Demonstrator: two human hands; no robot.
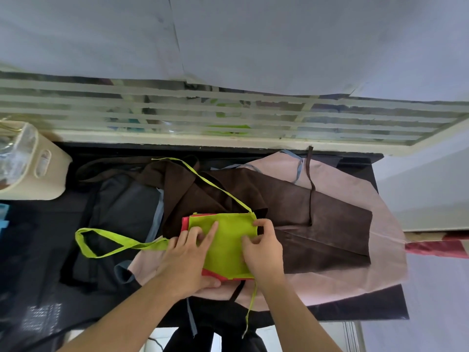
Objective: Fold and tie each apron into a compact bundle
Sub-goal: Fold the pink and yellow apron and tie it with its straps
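Observation:
A lime-green apron with red backing (227,246) lies folded into a small rectangle on top of the pile. My left hand (189,260) presses flat on its left side, fingers spread and thumb under the near edge. My right hand (262,251) pinches the fold's right edge with curled fingers. One green strap loop (101,243) trails left, another green tie (203,180) runs up and back, and a third (250,311) hangs over the table's front edge.
Under the green fold lie a brown apron (317,224), a pink apron (380,262) and a dark grey apron (121,207) on a black table (355,311). A cream plastic basket (38,174) stands at back left. A slatted window sill runs behind.

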